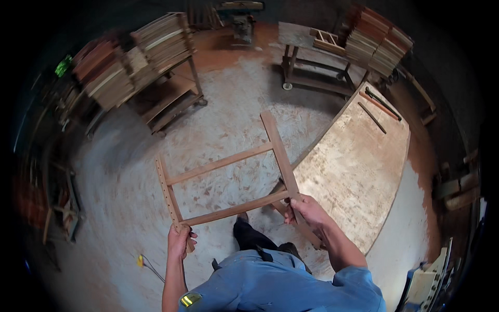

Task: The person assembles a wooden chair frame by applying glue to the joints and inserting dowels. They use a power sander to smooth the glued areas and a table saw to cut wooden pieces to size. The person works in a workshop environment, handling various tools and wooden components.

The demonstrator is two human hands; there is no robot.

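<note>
Both of my hands hold a light-brown wooden frame (228, 158) above the floor. It has two side rails joined by two crossbars, and a row of small holes runs along its left rail (167, 192). My left hand (179, 240) is closed round the near end of that rail. At the right rail (279, 153), close to where the nearer crossbar (234, 207) meets it, my right hand (307, 210) grips the wood. A length of wood (306, 232) shows below my right hand; whether it belongs to the frame I cannot tell.
A pale worktable (353, 171) stands at my right, with dark and reddish rod-like tools (371, 117) at its far end. Wheeled carts carry stacked boards (161, 41) at far left and more boards (374, 41) at far right. A yellow-ended cord (140, 260) lies left on the floor.
</note>
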